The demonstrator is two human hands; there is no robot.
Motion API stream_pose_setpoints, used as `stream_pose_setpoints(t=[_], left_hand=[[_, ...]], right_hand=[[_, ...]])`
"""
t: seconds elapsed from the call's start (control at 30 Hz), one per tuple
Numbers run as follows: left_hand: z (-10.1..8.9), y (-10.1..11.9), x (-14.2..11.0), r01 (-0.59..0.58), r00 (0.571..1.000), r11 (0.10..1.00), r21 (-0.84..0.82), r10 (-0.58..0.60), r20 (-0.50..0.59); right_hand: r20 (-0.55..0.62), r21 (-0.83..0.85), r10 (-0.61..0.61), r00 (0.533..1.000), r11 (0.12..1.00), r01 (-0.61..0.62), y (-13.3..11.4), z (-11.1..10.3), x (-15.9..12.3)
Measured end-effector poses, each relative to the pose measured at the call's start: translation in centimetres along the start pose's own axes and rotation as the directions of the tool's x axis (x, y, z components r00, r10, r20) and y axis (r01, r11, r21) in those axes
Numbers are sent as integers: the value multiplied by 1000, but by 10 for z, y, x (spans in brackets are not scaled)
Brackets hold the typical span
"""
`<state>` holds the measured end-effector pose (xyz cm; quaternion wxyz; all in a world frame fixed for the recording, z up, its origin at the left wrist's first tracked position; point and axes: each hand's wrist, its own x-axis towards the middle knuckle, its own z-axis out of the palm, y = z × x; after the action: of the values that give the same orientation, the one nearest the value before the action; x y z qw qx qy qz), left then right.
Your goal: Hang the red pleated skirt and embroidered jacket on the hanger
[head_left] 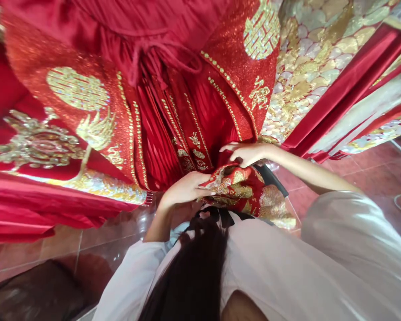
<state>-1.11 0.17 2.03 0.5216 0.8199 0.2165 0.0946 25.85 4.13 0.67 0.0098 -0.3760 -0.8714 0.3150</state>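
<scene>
Dark hair [194, 276] falls over the person's white top [270, 263] at the bottom centre of the frame. Filling the upper left and centre, a red garment [173, 156] hangs in pleats between glittering panels edged with gold beads. Gold-and-silver scale-patterned fabric [307, 67] spreads across the upper right, and reddish floor tiles [100, 243] show below on both sides. At the lower left lies a dark object [36, 290], too blurred to identify. Bunched at the centre, just below the pleats, is a red-and-gold embroidered cloth [240, 189]. At the left edge sits a jewelled ornament [47, 140]. Just left of the cloth, the left hand [189, 189] pinches its edge between narrowed fingers; above it, the right hand [247, 154] curves over red folds, though whether it grips them cannot be told. Near the top centre, a thin red cord [146, 43] is tied in a bow.
</scene>
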Motion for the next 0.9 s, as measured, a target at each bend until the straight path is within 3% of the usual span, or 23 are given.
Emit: stream_pose_setpoints(t=[0.07, 0.1, 0.17, 0.23, 0.27, 0.33, 0.4, 0.43, 0.47, 0.5, 0.57, 0.6, 0.63, 0.67, 0.77, 0.9], left_hand=[[-10, 5, -24, -37, 979, 999, -20, 32, -199], [-13, 6, -35, -67, 948, 998, -1, 63, -313], [-16, 5, -56, -105, 847, 992, 66, 124, -517], [-15, 2, -72, -101, 744, 992, 70, 122, -657], [-13, -1, -79, -90, 705, 995, 40, 92, -703], [-10, -7, -86, -67, 665, 997, -30, 22, -747], [-10, -11, -91, -45, 642, 996, -71, -25, -766], [-12, -12, -93, -39, 604, 996, -78, -39, -796], [-16, -11, -95, -39, 532, 996, -77, -44, -846], [-22, -7, -99, -48, 421, 997, -63, -37, -906], [-38, 6, -110, -67, 154, 998, 20, 30, -988], [-47, 14, -116, -61, 42, 995, 80, 83, -996], [-56, 23, -123, -40, -35, 989, 142, 141, -989], [-64, 32, -129, -6, -78, 981, 196, 195, -978], [-85, 49, -146, 128, -123, 942, 310, 325, -938], [-107, 45, -162, 288, -170, 862, 417, 474, -864]], right_hand=[[41, 213, -147, 988, 968, 135, -18, -7, 22], [69, 277, -195, 978, 946, 169, -27, -10, 31], [-3, 302, -216, 976, 930, 207, -47, -21, 44], [-192, 186, -237, 952, 944, 272, -72, -38, 50], [-304, 88, -264, 915, 949, 303, -87, -48, 50], [-468, -134, -347, 813, 937, 322, -121, -69, 51], [-536, -344, -439, 721, 894, 288, -156, -87, 58], [-553, -422, -470, 688, 870, 255, -173, -95, 66], [-568, -482, -492, 659, 849, 218, -187, -102, 76], [-579, -527, -512, 634, 829, 189, -198, -109, 89], [-606, -575, -539, 585, 805, 147, -212, -122, 122], [-623, -585, -544, 562, 801, 126, -214, -129, 139], [-640, -589, -543, 543, 801, 107, -215, -136, 156], [-653, -587, -536, 535, 805, 89, -213, -142, 171], [-635, -596, -536, 556, 798, 88, -207, -155, 196], [-558, -623, -558, 614, 770, 134, -205, -155, 175]])
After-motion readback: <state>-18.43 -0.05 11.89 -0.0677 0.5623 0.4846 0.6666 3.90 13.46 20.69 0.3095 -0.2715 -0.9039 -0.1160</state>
